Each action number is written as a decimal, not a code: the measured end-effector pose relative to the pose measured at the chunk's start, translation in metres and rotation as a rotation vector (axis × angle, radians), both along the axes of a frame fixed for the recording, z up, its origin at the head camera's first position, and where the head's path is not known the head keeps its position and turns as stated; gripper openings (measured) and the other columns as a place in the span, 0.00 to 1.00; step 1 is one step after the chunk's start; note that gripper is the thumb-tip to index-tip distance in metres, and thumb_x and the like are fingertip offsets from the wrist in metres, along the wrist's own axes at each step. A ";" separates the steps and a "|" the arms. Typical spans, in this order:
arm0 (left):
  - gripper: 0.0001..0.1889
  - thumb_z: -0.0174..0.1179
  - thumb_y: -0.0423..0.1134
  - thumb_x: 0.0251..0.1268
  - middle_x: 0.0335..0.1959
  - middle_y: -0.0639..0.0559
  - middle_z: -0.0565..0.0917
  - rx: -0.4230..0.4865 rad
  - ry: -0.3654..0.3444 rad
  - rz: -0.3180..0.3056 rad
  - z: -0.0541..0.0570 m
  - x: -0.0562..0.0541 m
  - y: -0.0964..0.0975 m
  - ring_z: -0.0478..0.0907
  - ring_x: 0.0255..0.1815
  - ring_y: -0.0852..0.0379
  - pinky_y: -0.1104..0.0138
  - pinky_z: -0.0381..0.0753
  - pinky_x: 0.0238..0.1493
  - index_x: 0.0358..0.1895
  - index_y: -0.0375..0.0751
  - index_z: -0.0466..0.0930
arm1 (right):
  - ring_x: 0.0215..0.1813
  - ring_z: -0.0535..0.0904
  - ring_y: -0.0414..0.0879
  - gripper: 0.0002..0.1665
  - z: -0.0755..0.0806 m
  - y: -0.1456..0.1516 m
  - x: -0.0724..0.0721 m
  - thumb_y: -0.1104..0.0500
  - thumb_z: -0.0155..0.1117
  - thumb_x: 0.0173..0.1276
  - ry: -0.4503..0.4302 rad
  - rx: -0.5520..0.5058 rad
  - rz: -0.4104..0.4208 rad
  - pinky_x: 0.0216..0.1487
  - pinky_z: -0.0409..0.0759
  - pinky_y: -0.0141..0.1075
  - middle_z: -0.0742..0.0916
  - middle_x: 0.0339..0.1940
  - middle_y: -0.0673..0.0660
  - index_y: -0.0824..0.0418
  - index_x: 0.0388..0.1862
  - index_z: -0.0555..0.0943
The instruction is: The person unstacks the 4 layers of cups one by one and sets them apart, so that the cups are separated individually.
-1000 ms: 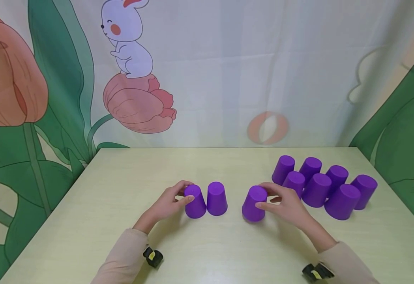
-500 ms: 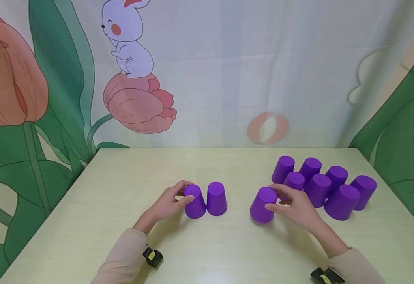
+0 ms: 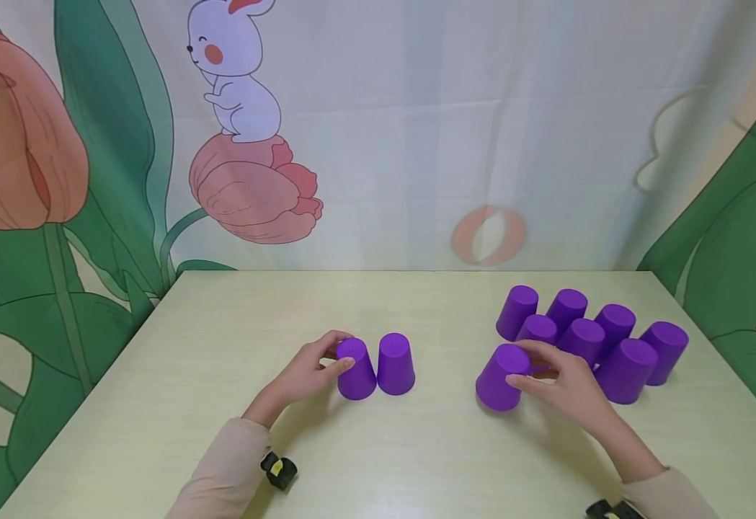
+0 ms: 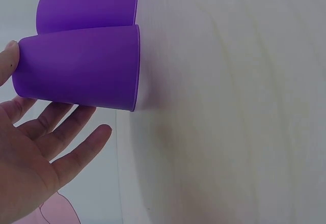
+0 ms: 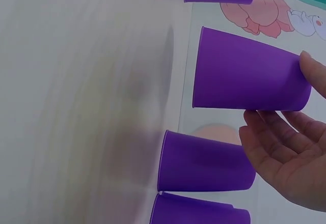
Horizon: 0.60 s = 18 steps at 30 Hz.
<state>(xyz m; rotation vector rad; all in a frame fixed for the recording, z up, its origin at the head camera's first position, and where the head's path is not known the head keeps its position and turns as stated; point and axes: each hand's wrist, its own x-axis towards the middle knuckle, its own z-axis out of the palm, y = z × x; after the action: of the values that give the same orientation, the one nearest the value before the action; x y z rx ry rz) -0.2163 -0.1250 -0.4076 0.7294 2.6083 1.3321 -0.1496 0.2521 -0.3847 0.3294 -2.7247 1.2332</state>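
Between thumb and fingers, my left hand (image 3: 308, 369) grips an upside-down purple cup (image 3: 359, 382) near its closed end. Close by on its right stands a second inverted purple cup (image 3: 396, 371), which no hand touches. My right hand (image 3: 571, 382) pinches another inverted purple cup (image 3: 498, 389) high on its sides, with the thumb in front and fingers behind. In the right wrist view this held cup (image 5: 244, 74) tilts slightly, its rim apparently a little above the table. The left wrist view shows the left cup (image 4: 76, 68) beside its neighbour (image 4: 86, 9).
At the right of the pale table (image 3: 222, 324), several inverted purple cups stand grouped, such as a front one (image 3: 628, 371) and a back one (image 3: 517, 311). The right hand partly covers some of them. A printed cloth (image 3: 378, 144) hangs behind the table.
My right hand has carried its cup to the right and slightly nearer, toward the grouped cups. My left hand and the two cups by it have stayed put.
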 end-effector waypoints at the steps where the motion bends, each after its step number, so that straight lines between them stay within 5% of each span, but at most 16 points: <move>1: 0.18 0.54 0.43 0.65 0.45 0.50 0.79 0.000 0.001 0.000 0.000 0.000 0.000 0.75 0.47 0.49 0.58 0.73 0.42 0.56 0.42 0.68 | 0.42 0.79 0.49 0.32 0.001 0.001 0.001 0.49 0.68 0.55 0.000 0.005 -0.007 0.43 0.78 0.39 0.83 0.45 0.57 0.63 0.56 0.74; 18: 0.18 0.54 0.43 0.65 0.45 0.49 0.79 0.001 0.008 0.001 -0.001 0.000 0.000 0.75 0.47 0.50 0.58 0.74 0.42 0.56 0.42 0.68 | 0.45 0.79 0.53 0.31 0.000 0.026 0.012 0.49 0.67 0.57 0.011 0.035 -0.091 0.43 0.77 0.40 0.81 0.49 0.61 0.62 0.56 0.74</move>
<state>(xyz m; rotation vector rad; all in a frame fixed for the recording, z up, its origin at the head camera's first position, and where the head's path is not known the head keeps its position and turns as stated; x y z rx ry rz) -0.2162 -0.1250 -0.4083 0.7349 2.6147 1.3336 -0.1379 0.2780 -0.3849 0.2122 -2.7215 1.1579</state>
